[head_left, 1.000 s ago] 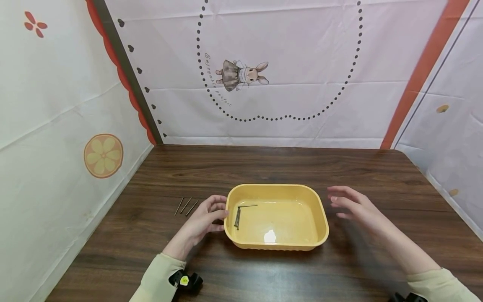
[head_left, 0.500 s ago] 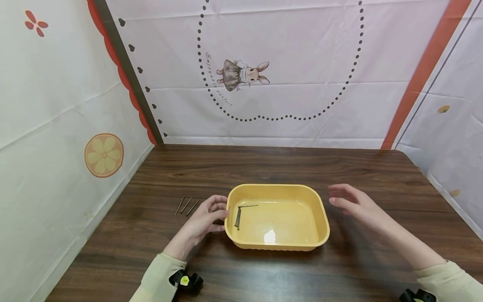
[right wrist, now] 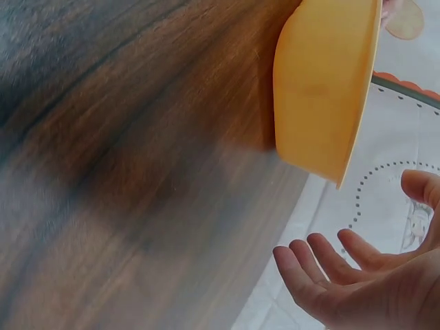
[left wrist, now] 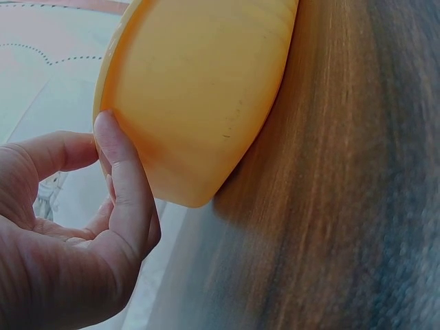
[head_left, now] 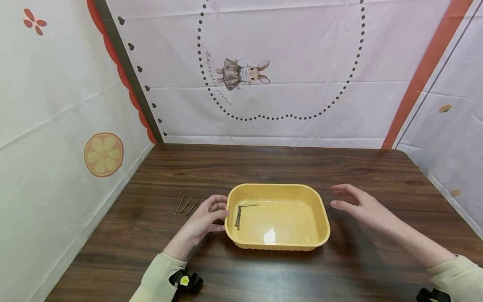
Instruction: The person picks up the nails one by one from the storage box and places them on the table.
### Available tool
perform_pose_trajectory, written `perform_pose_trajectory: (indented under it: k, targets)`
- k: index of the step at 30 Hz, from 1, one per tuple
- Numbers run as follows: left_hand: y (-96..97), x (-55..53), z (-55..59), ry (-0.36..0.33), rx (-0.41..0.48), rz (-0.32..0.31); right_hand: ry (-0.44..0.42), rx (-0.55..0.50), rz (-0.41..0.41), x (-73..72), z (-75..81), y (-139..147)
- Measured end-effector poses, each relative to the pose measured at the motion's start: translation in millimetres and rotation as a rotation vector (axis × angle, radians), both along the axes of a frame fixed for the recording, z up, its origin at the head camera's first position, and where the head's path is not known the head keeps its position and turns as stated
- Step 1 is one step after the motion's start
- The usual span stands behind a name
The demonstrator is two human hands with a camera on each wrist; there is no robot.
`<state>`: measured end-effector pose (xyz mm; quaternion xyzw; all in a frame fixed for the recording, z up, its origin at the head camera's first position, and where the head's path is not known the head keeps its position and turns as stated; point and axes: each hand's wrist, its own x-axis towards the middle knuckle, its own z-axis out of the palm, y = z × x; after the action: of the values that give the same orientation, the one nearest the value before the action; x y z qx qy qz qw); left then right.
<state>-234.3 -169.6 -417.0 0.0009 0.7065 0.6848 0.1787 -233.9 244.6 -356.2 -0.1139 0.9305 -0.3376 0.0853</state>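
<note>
A yellow plastic basin (head_left: 286,216) with rounded corners stands upright on the table. Inside it, near the left wall, lie a few thin dark nails (head_left: 238,217), one sideways and the others lengthwise. My left hand (head_left: 205,219) is at the basin's left side; in the left wrist view its thumb and a finger pinch the rim. Just beyond that hand, three more nails (head_left: 186,206) lie slanted side by side on the table. My right hand (head_left: 362,205), fingers spread and slightly bent, hovers right of the basin, apart from it and holding nothing.
The dark wood table (head_left: 279,277) runs back to a white printed cloth (head_left: 302,50) with a rabbit figure. More cloth hangs along the left and right sides. Black wrist cameras (head_left: 185,282) sit on both sleeves.
My right hand has drawn slightly to the right, away from the basin, and its thumb and fingers have parted a little. The left hand, basin and nails stay as they were.
</note>
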Motion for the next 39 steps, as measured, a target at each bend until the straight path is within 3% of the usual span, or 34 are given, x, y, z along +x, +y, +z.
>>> perform_pose_trajectory:
  k: [5, 14, 28, 39]
  targets:
    - [0.1, 0.1, -0.4, -0.001, 0.003, 0.001, 0.032, 0.067, 0.009, -0.9, 4.3, -0.5]
    - [-0.6, 0.3, 0.3, 0.006, 0.002, -0.004, 0.199, 0.153, 0.076, -2.9, 16.9, -1.5]
    - [-1.3, 2.3, -0.9, 0.002, 0.014, -0.015, 0.251, 0.229, 0.147, -8.5, 27.6, -7.1]
    - [-1.9, 2.5, -0.2, 0.014, 0.024, -0.032, 0.321, 0.312, 0.178, -12.2, 51.9, -14.8]
